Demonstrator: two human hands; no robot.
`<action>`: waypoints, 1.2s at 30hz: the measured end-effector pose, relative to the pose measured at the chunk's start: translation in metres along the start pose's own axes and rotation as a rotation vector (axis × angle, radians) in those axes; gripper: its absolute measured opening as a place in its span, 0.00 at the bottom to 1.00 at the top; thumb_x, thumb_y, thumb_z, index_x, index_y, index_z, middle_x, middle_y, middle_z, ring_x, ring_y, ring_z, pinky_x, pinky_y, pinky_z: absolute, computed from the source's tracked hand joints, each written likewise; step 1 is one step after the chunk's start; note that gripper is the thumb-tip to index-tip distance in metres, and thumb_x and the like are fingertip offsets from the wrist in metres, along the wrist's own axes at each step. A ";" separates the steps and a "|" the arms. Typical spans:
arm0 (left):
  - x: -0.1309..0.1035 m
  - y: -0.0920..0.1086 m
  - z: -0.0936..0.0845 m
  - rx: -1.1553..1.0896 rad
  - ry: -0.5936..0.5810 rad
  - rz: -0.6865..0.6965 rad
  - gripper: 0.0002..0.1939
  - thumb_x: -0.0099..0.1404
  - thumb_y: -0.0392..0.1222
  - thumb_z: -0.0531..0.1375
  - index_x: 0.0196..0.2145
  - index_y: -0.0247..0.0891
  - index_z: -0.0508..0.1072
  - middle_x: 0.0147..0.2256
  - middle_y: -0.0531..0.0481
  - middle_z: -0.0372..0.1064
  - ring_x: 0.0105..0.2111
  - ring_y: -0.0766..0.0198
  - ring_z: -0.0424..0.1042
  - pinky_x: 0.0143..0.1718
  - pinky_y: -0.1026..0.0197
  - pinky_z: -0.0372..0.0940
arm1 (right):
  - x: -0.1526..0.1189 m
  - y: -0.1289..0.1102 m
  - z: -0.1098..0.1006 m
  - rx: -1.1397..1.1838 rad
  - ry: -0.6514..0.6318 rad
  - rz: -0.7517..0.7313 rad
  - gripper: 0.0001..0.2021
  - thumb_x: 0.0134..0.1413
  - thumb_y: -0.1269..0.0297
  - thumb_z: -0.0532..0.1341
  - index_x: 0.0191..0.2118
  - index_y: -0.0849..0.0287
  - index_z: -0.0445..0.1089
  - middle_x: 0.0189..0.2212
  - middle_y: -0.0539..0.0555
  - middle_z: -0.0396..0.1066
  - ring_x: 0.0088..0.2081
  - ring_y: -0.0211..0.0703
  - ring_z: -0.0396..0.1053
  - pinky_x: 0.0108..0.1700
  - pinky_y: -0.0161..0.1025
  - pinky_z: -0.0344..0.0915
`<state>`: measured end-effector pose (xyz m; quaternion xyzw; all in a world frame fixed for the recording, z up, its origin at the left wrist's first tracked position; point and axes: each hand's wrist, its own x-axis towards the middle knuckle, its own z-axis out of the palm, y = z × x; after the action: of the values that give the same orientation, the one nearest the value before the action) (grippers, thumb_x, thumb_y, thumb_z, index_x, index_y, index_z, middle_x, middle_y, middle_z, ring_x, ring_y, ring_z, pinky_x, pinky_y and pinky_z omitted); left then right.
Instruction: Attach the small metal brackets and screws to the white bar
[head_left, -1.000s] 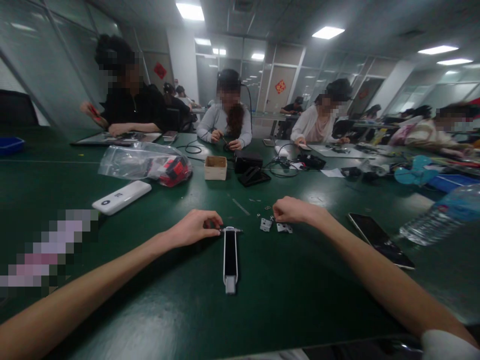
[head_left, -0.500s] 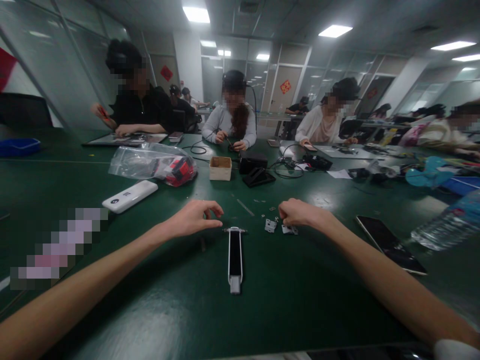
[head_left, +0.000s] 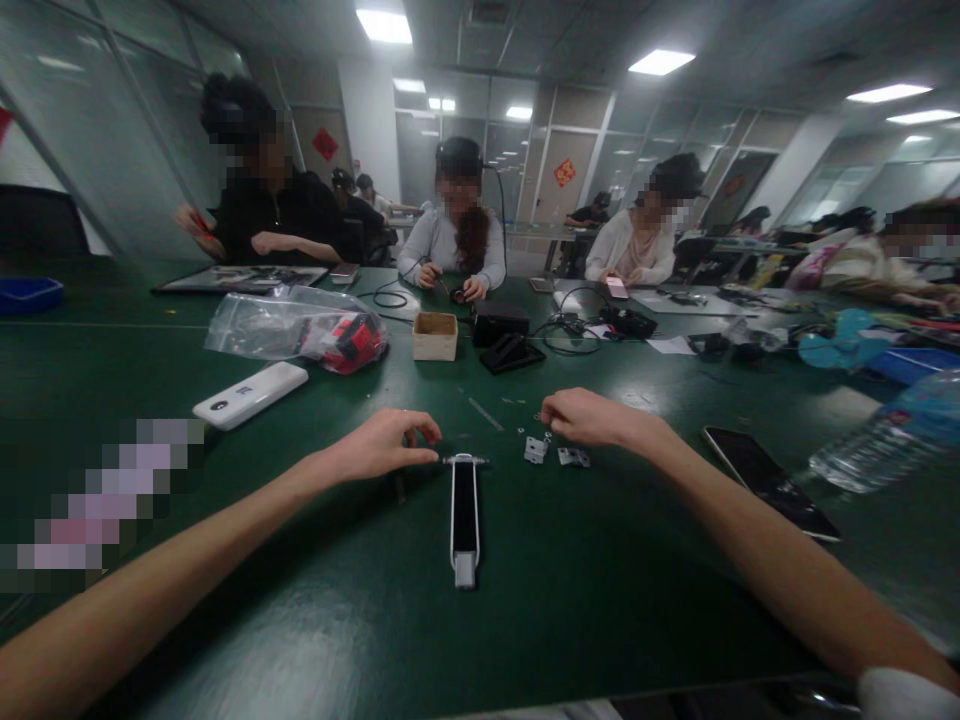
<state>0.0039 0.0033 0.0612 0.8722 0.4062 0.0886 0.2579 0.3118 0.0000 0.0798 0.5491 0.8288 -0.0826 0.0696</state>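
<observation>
On the green table (head_left: 585, 590) lies a long black-and-white device (head_left: 465, 510) with a thin metal rod across its far end. My left hand (head_left: 390, 440) hovers beside the rod's left end, thumb and fingers apart, holding nothing. Two small metal brackets (head_left: 535, 450) (head_left: 574, 457) lie to the right of the device. My right hand (head_left: 581, 416) is just beyond the brackets, fingers bent together over some tiny metal pieces (head_left: 538, 417); whatever is between its fingertips is too small to make out.
A white oblong device (head_left: 251, 396) and a plastic bag with red items (head_left: 300, 330) lie left. A small open box (head_left: 435, 337) stands ahead. A phone (head_left: 769, 482) and a water bottle (head_left: 889, 440) are right. Several people sit across the table.
My right hand has moved slightly away from the brackets toward the tiny pieces, uncovering the right bracket. My left hand keeps nearly the same pose. The whole view has shifted slightly.
</observation>
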 end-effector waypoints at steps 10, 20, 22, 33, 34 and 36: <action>0.002 -0.008 0.009 0.056 -0.084 0.065 0.14 0.61 0.50 0.58 0.39 0.40 0.74 0.35 0.50 0.73 0.33 0.62 0.72 0.34 0.66 0.63 | -0.011 -0.002 -0.012 0.048 0.199 -0.090 0.10 0.62 0.71 0.51 0.40 0.63 0.70 0.38 0.58 0.71 0.39 0.44 0.67 0.39 0.36 0.61; 0.001 -0.004 0.009 0.067 -0.077 0.109 0.11 0.62 0.46 0.57 0.37 0.39 0.75 0.36 0.50 0.74 0.35 0.63 0.72 0.37 0.66 0.63 | -0.019 -0.018 -0.022 0.203 0.308 -0.062 0.10 0.61 0.66 0.54 0.40 0.62 0.71 0.36 0.54 0.73 0.35 0.40 0.68 0.36 0.34 0.61; 0.002 -0.004 0.010 0.075 -0.073 0.121 0.11 0.62 0.46 0.57 0.38 0.39 0.75 0.36 0.50 0.74 0.35 0.63 0.72 0.37 0.66 0.63 | -0.020 -0.020 -0.021 0.232 0.271 -0.093 0.10 0.60 0.65 0.55 0.40 0.62 0.72 0.35 0.54 0.73 0.33 0.39 0.68 0.34 0.33 0.61; 0.002 -0.002 0.012 0.115 -0.064 0.135 0.10 0.64 0.42 0.56 0.39 0.37 0.75 0.36 0.50 0.73 0.35 0.63 0.71 0.36 0.66 0.62 | -0.011 -0.034 0.004 0.339 0.008 -0.312 0.08 0.54 0.68 0.58 0.38 0.63 0.72 0.33 0.52 0.71 0.31 0.38 0.67 0.32 0.33 0.62; 0.002 -0.002 0.013 0.116 -0.062 0.132 0.10 0.64 0.42 0.56 0.39 0.37 0.75 0.36 0.50 0.73 0.35 0.63 0.72 0.36 0.66 0.62 | -0.009 -0.037 0.009 0.348 0.004 -0.326 0.08 0.53 0.69 0.58 0.38 0.63 0.72 0.32 0.52 0.71 0.31 0.37 0.67 0.31 0.33 0.62; 0.001 -0.001 0.014 0.122 -0.056 0.130 0.09 0.64 0.41 0.57 0.39 0.37 0.75 0.36 0.50 0.74 0.35 0.63 0.72 0.36 0.67 0.61 | -0.005 -0.043 0.017 0.371 0.010 -0.332 0.07 0.52 0.71 0.58 0.38 0.63 0.71 0.32 0.51 0.70 0.30 0.36 0.66 0.31 0.33 0.62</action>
<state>0.0088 -0.0001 0.0487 0.9128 0.3461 0.0561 0.2094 0.2744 -0.0244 0.0668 0.4092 0.8786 -0.2409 -0.0511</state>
